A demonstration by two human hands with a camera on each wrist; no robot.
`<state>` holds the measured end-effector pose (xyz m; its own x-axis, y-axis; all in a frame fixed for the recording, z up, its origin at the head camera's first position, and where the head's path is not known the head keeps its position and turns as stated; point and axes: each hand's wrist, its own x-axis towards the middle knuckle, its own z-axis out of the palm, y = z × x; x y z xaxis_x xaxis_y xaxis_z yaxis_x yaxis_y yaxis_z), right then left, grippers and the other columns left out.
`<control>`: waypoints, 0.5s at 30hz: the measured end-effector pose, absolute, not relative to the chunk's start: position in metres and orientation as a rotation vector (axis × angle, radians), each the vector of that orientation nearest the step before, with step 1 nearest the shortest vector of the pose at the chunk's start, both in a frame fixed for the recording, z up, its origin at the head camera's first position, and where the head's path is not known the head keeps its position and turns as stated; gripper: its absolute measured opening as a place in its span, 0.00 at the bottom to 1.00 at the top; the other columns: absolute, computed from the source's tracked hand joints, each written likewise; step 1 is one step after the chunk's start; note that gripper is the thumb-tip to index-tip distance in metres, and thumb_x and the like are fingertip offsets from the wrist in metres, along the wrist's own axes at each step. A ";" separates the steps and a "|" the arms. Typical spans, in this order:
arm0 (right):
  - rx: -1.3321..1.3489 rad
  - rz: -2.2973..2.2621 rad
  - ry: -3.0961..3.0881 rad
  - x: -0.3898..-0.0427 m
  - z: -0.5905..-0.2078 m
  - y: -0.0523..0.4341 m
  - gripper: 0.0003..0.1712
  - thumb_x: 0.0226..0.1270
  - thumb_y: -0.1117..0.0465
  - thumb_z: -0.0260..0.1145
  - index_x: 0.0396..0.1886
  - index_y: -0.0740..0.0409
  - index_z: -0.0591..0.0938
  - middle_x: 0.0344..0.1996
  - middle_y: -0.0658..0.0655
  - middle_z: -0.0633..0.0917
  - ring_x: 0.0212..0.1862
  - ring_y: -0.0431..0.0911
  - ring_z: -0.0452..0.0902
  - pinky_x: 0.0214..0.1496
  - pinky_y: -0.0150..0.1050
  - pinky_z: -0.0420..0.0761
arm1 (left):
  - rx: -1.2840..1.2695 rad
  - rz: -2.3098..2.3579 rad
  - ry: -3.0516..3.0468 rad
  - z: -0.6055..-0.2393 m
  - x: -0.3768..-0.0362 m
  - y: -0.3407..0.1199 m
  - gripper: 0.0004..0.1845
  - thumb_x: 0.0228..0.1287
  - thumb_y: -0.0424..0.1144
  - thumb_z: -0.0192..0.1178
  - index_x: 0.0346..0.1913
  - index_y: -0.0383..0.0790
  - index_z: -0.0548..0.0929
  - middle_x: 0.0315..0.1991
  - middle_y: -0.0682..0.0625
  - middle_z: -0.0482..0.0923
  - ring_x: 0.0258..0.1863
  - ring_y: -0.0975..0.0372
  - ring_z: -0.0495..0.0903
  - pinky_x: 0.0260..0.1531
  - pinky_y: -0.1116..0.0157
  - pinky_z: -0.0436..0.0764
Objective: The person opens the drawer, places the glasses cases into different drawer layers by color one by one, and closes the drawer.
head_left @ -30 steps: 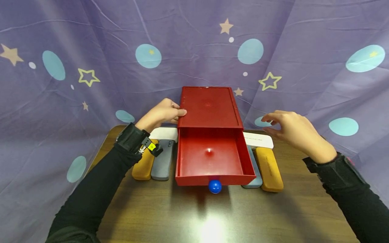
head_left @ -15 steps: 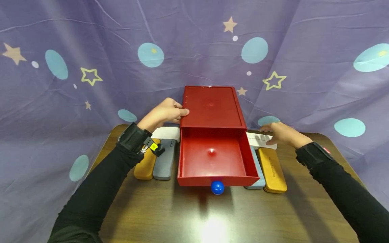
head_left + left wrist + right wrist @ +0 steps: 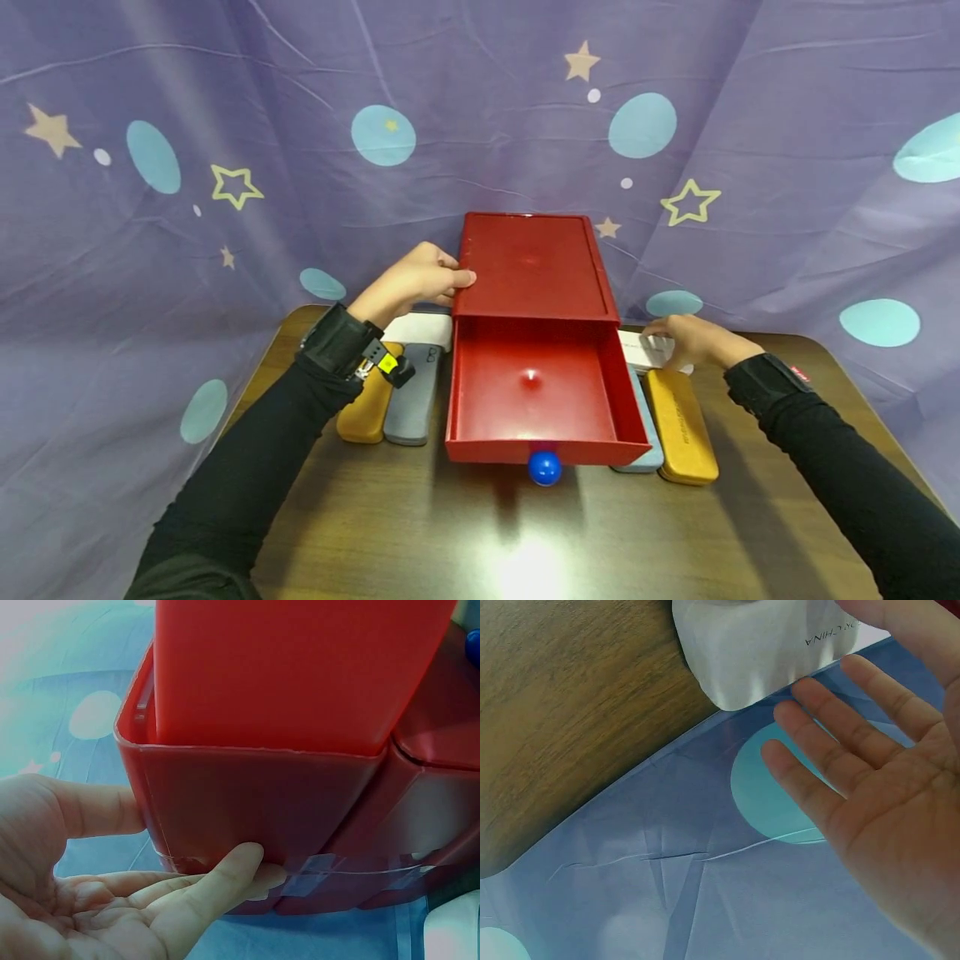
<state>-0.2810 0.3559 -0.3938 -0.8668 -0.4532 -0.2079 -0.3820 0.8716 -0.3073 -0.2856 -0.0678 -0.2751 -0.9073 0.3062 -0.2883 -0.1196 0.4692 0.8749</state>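
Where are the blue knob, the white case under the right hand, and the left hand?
blue knob (image 3: 544, 467), head view, middle of the ball.
white case (image 3: 757, 645), right wrist view, its flat face.
left hand (image 3: 408, 281), head view, back of the hand.

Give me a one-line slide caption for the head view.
Left hand steadies the red box, its drawer open, while the right hand reaches the white case.

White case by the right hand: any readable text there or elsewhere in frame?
"CHINA" on the white case, printed at its edge; the start of the line is cut off.
Print on the ochre case: too small to read.
Mark on the grey case: blurred, unreadable.
Red tag on the right sleeve: unreadable.
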 end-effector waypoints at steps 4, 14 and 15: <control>-0.622 -0.405 2.754 -0.283 -0.395 0.358 0.36 0.40 0.71 0.80 0.55 0.72 0.82 0.55 0.75 0.83 0.50 0.61 0.80 0.51 0.54 0.83 | 0.158 1.430 2.315 -0.275 -0.285 -0.067 0.31 0.73 0.36 0.59 0.72 0.22 0.65 0.60 0.34 0.80 0.58 0.49 0.84 0.56 0.57 0.84; -0.570 -0.416 2.739 -0.291 -0.402 0.359 0.40 0.36 0.74 0.76 0.59 0.72 0.80 0.54 0.79 0.81 0.57 0.70 0.78 0.49 0.53 0.85 | 0.163 1.425 2.322 -0.274 -0.283 -0.068 0.28 0.73 0.36 0.59 0.70 0.23 0.69 0.60 0.34 0.80 0.55 0.49 0.85 0.54 0.58 0.85; -0.557 -0.414 2.737 -0.291 -0.402 0.359 0.41 0.36 0.75 0.76 0.59 0.71 0.79 0.55 0.79 0.81 0.56 0.69 0.78 0.45 0.49 0.85 | 0.162 1.426 2.322 -0.274 -0.283 -0.068 0.28 0.73 0.36 0.59 0.70 0.23 0.69 0.60 0.34 0.80 0.54 0.50 0.85 0.55 0.58 0.85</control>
<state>-0.2912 0.3588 -0.4021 -0.8739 -0.4187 -0.2468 -0.3269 0.8822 -0.3390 -0.2829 -0.0677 -0.2743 -0.9096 0.3058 -0.2813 -0.1126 0.4701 0.8754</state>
